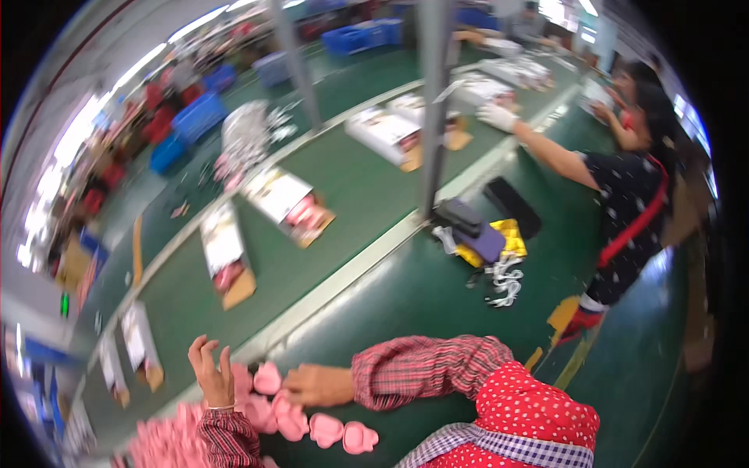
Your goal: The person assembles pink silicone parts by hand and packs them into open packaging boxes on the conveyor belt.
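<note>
My left hand (212,377) is raised above a heap of pink molded pieces (168,437), its fingers apart and nothing visible in them. Across from it my right hand (318,384) reaches in from the right, fingers curled down onto a rounded pink piece (291,417) in a loose row. Its fingertips are partly hidden against the pink. Two more such pieces, one with a raised rim (360,438), lie toward me on the green table (374,316). Another pink piece (267,378) sits between my two hands.
A green conveyor (328,214) runs past with open white boxes (224,242) holding pink items. A metal post (431,117) stands at its edge. Phones (511,207), a yellow pouch and white cables (505,281) lie to the right. A co-worker's gloved hand (497,117) reaches over the belt.
</note>
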`<state>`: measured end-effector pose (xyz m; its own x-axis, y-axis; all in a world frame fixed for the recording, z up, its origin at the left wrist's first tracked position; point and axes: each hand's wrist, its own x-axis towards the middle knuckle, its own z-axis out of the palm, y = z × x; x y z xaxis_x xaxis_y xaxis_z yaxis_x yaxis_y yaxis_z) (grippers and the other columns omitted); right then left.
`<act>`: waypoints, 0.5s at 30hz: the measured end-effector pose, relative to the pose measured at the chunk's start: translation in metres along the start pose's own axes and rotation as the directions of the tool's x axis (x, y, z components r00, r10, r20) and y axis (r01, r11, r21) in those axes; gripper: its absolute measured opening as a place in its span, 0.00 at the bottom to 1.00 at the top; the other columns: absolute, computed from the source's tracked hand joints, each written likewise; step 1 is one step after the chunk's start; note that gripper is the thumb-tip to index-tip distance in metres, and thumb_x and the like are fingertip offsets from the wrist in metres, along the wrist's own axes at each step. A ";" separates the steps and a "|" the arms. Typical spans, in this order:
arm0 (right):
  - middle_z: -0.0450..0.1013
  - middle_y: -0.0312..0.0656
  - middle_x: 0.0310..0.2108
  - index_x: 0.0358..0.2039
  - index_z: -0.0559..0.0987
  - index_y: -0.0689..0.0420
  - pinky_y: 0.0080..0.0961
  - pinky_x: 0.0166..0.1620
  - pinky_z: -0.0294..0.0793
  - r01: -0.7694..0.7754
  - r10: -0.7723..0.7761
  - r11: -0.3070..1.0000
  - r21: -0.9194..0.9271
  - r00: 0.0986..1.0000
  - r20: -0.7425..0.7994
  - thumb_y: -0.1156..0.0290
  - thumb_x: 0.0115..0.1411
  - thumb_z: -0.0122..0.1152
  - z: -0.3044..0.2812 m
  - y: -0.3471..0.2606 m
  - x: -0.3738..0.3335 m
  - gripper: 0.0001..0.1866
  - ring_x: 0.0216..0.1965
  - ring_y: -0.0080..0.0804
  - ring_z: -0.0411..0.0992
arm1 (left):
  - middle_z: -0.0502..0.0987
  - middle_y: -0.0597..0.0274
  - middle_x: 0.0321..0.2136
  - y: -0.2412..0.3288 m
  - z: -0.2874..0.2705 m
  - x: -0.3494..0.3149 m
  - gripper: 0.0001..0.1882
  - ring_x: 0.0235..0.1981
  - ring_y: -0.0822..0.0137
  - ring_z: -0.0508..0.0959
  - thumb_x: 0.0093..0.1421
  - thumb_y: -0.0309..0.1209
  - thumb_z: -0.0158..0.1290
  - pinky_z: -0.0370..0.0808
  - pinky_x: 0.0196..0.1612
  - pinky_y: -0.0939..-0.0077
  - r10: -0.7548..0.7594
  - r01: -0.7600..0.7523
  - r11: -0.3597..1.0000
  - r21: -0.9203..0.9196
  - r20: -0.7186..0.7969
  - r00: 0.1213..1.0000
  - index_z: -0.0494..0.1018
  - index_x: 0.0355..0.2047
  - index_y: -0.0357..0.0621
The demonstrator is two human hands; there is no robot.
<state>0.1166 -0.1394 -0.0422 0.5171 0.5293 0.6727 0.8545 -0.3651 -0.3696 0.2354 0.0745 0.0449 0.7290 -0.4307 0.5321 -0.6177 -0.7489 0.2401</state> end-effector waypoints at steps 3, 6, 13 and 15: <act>0.74 0.46 0.37 0.36 0.77 0.52 0.43 0.44 0.73 -0.113 0.112 0.992 0.062 0.993 0.033 0.68 0.53 0.56 -0.010 0.003 0.002 0.09 0.43 0.46 0.73 | 0.70 0.47 0.50 0.018 -0.053 -0.067 0.12 0.53 0.46 0.69 0.57 0.27 0.56 0.67 0.56 0.55 -0.085 0.091 0.986 0.137 -0.051 0.995 0.73 0.42 0.38; 0.72 0.47 0.35 0.32 0.75 0.56 0.41 0.38 0.73 -0.088 0.096 0.990 -0.114 0.993 0.071 0.73 0.50 0.58 -0.029 0.001 0.013 0.07 0.38 0.49 0.71 | 0.72 0.49 0.48 0.036 -0.116 -0.132 0.16 0.51 0.47 0.70 0.56 0.29 0.56 0.67 0.54 0.54 -0.005 0.049 0.910 0.412 -0.107 0.994 0.73 0.45 0.40; 0.66 0.51 0.47 0.47 0.74 0.62 0.37 0.47 0.72 -0.201 0.202 0.979 -0.029 0.978 0.058 0.80 0.58 0.61 -0.005 -0.005 0.004 0.15 0.46 0.48 0.70 | 0.70 0.48 0.49 0.080 -0.257 -0.371 0.19 0.52 0.46 0.69 0.56 0.33 0.59 0.65 0.56 0.56 -0.406 0.708 0.406 0.578 -0.580 0.706 0.70 0.47 0.40; 0.68 0.51 0.47 0.47 0.76 0.61 0.35 0.47 0.73 -0.064 0.063 0.998 -0.013 0.998 -0.009 0.80 0.55 0.65 -0.004 -0.025 -0.008 0.18 0.46 0.48 0.70 | 0.72 0.48 0.48 0.096 -0.269 -0.438 0.20 0.51 0.46 0.69 0.59 0.36 0.58 0.64 0.55 0.55 -0.440 0.857 0.285 0.429 -0.736 0.515 0.69 0.47 0.38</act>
<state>0.0915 -0.1372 -0.0357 0.5698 0.4983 0.6535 0.8192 -0.4076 -0.4035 -0.2227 0.3266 0.0530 0.4295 0.4783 0.7660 0.5755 -0.7986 0.1760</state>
